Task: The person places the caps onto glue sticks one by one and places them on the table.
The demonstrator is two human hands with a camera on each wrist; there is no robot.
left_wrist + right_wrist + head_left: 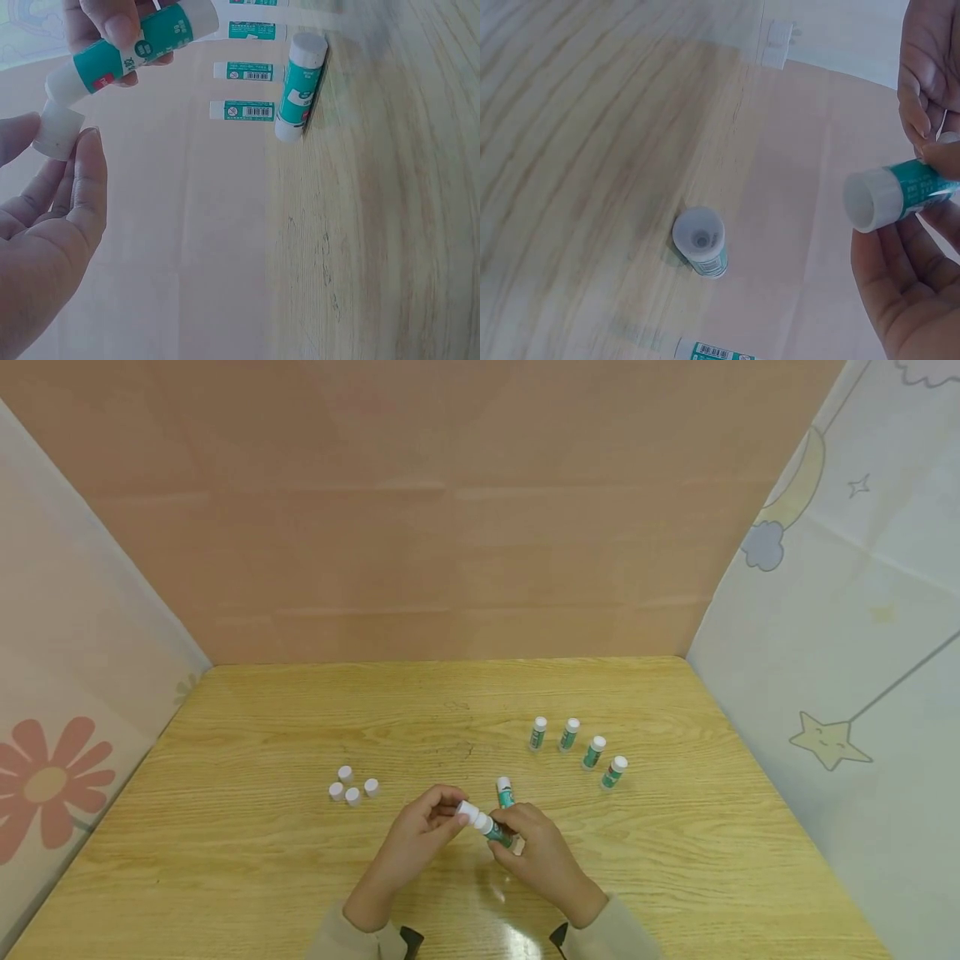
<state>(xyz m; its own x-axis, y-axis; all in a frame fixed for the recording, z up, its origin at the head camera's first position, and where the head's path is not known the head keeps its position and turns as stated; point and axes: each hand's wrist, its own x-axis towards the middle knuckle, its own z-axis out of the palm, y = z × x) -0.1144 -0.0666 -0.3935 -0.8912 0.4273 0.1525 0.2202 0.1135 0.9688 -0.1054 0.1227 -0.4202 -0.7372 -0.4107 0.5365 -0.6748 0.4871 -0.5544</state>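
On your left, a pale printed wall (142,635) shows a coral flower (45,784) with rounded petals, beside the yellow table (262,860) and its streaky wood grain. Four small white caps (352,797), short smooth cylinders, sit grouped on it. Next, your left hand (420,831) pinches the held cap (467,811), also white, between thumb and finger, right at the end of the held tube (497,832). Your right hand (543,852) is clamped round that slim tube's glossy green label, keeping it tilted above the wood. Its other end is a round, hollow white rim (you cannot tell what is inside). Just beyond, the lying tube (506,793) rests on its side, its hollow end showing a small, darker round form within. Farther right, four standing tubes (594,752) make a slanting row, green-labelled and white-topped, contents hidden. At far right, a second pale wall (862,627) carries a moon and a smiling star (830,739)
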